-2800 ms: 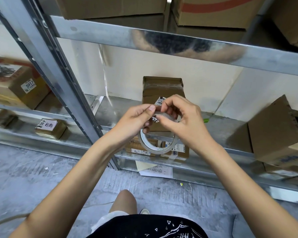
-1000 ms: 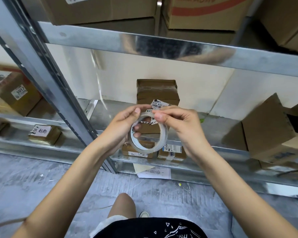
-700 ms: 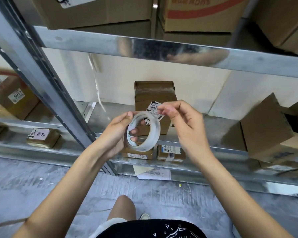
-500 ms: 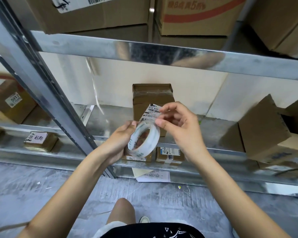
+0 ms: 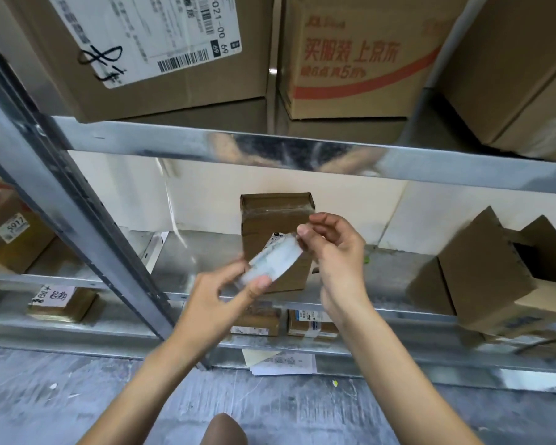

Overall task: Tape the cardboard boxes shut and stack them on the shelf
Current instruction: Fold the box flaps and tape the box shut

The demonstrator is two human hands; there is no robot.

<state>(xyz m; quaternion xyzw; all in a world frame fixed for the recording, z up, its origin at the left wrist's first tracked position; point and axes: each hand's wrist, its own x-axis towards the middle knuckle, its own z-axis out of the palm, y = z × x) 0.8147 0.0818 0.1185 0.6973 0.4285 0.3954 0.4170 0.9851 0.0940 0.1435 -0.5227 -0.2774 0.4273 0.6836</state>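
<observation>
Your left hand (image 5: 219,295) grips the tape roll (image 5: 272,263); your right hand (image 5: 334,248) pinches its upper edge, before a taped box (image 5: 275,216).

we are in a parcel storeroom or small warehouse. galvanized metal shelving (image 5: 270,155) runs across in front of us, with a slotted upright post (image 5: 77,226) at the left. big cardboard boxes (image 5: 360,56) sit on the upper shelf, one carrying a barcoded shipping label (image 5: 148,33). smaller taped parcels (image 5: 275,220) with stickers lie on the lower shelves. the floor (image 5: 77,396) is bare, scuffed concrete, and the wall behind is plain.
</observation>
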